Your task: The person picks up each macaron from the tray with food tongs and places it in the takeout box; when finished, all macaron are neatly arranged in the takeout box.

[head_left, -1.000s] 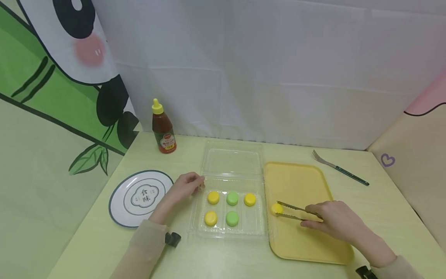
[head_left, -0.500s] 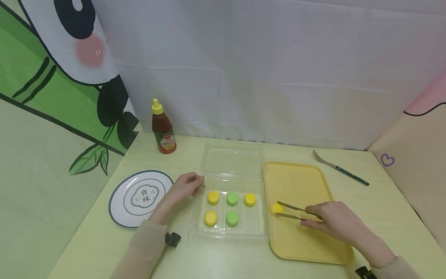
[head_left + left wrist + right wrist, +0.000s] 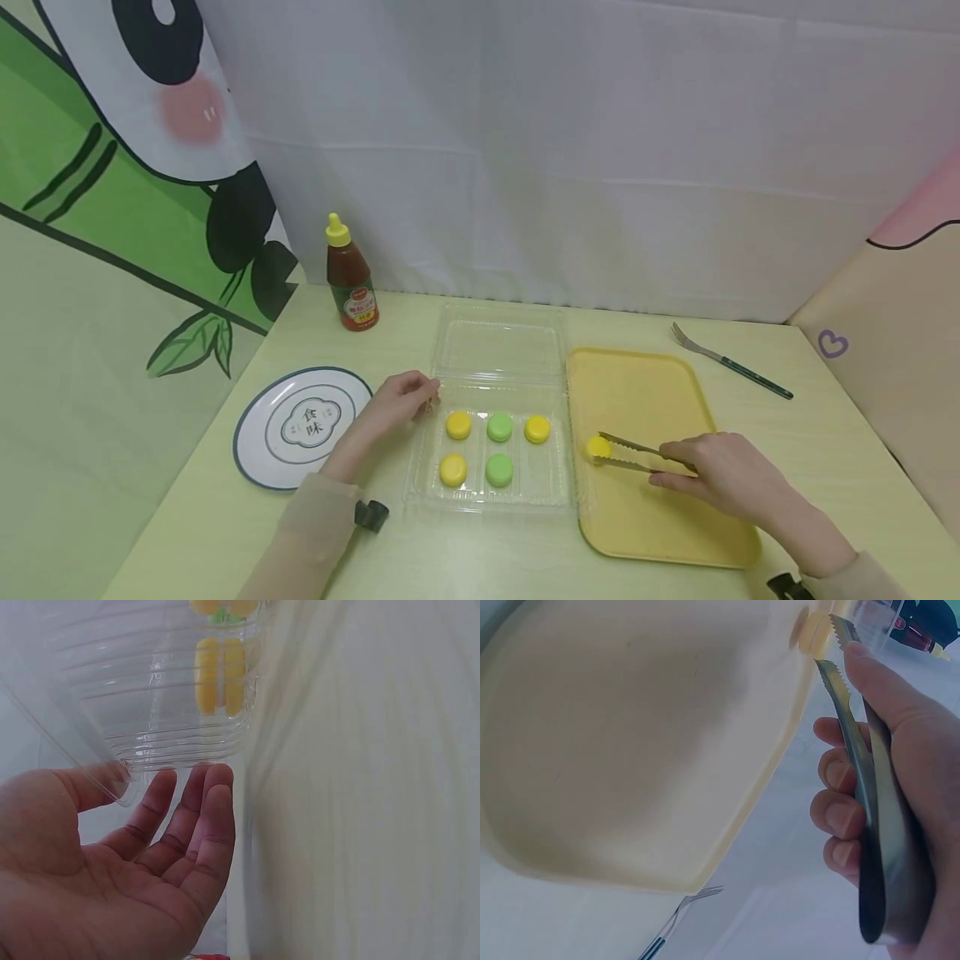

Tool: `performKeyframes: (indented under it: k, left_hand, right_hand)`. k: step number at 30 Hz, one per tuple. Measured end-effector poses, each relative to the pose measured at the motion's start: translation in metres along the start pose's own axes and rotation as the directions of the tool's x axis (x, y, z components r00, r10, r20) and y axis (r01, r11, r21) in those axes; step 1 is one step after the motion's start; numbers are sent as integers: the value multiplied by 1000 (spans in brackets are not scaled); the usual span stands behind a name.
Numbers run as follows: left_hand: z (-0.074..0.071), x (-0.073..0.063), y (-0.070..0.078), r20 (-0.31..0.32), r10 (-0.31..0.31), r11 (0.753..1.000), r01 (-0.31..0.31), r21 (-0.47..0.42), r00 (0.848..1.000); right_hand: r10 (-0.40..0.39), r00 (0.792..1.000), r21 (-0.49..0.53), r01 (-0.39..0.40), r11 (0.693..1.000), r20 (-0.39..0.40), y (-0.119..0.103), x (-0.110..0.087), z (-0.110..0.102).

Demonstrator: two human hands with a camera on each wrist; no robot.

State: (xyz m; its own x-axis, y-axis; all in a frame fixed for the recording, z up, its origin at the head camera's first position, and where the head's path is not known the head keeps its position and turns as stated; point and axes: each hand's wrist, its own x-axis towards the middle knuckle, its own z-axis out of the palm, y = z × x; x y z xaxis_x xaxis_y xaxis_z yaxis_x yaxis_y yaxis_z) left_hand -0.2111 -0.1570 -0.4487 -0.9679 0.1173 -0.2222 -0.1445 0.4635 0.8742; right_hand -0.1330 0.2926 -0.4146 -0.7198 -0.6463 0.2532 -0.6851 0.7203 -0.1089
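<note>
A clear plastic clamshell box lies open in the middle of the table, with several yellow macarons and green macarons in its base. My left hand pinches the box's left rim near the hinge; in the left wrist view the thumb is on one side of the rim and the fingers on the other. Metal tongs are gripped in my right hand over the yellow tray. Between the tongs' serrated tips sits another yellow macaron, near the tray's left edge; contact with the tray is unclear.
On the left lies a white plate with a dark rim, partly under my left forearm. A sauce bottle with a yellow cap stands at the back left. Beyond the tray, at the back right, is a fork. A white cloth hangs behind the table.
My right hand, the tongs and the yellow macaron have shifted very slightly to the right. My left hand stays on the box's rim.
</note>
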Motion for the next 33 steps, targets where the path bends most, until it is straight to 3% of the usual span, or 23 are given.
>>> performKeyframes:
  k: [13, 25, 33]
  left_hand:
    - [1, 0, 1, -2, -15, 1000, 15, -9, 1000]
    - [1, 0, 1, -5, -21, 1000, 21, -3, 1000]
    - [1, -1, 1, -6, -22, 1000, 22, -2, 1000]
  right_hand:
    - [21, 1000, -23, -22, 1000, -20, 4, -1, -10]
    - [-18, 997, -59, 13, 998, -73, 9, 0, -26]
    - [3, 999, -50, -6, 999, -52, 10, 4, -42]
